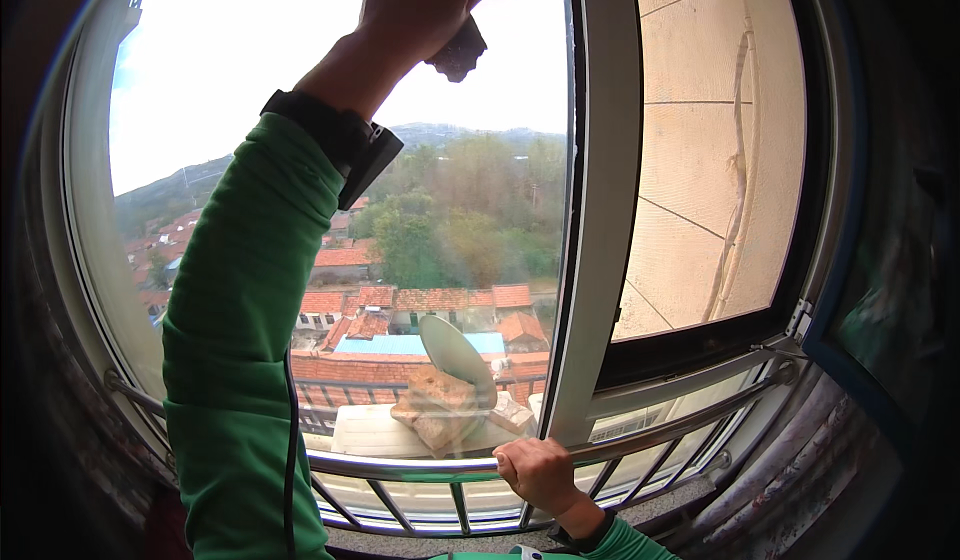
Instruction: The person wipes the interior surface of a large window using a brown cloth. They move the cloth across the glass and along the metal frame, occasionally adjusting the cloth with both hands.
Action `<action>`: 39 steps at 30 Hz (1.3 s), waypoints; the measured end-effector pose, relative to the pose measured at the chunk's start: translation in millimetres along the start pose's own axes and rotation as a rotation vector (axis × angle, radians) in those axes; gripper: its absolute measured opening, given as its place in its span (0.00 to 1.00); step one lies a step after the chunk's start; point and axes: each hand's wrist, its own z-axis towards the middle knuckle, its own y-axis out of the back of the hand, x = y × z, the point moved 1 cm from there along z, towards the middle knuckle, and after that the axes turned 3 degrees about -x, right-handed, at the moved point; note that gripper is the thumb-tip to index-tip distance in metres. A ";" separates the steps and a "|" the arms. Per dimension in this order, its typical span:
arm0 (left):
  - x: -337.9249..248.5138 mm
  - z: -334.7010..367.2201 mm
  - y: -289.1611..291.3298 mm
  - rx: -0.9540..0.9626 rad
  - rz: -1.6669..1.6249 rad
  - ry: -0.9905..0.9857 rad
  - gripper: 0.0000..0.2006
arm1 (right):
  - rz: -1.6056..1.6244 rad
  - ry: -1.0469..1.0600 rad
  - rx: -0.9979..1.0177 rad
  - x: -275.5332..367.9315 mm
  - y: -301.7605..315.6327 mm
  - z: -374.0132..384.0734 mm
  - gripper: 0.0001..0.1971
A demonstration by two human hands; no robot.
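My left hand [415, 5] is raised high against the window pane [490, 190], partly cut off by the upper edge of the view. A dark, crumpled piece of cloth [460, 52] sticks out below its palm. The fingers reach right toward the upright window frame [597, 190] and look closed round the cloth, though their tips are dim. Low down, my right hand [540, 475] is wrapped round the curved metal rail [655, 444] in front of the window. Green sleeves cover both arms, and a black strap with a small box [365, 165] sits on my left wrist.
Upright bars [460, 508] stand below the rail. Beyond the glass are stone blocks [437, 405], an oval, disc-like panel [455, 360] and red-tiled roofs. On the right, a dark-framed window section [700, 345] faces a beige wall [690, 150]. A patterned curtain [790, 460] hangs at lower right.
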 end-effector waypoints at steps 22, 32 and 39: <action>-29.8 -68.4 -58.5 -0.193 0.785 -0.408 0.21 | 0.017 0.018 0.093 -1.6 4.3 -0.5 0.10; -23.4 -52.1 -61.5 -0.255 0.705 -0.290 0.23 | 0.018 0.042 0.030 -0.9 1.3 0.0 0.10; -34.1 -83.1 -80.7 -0.227 0.576 -0.394 0.22 | -0.018 0.010 0.119 -0.3 3.6 -0.8 0.09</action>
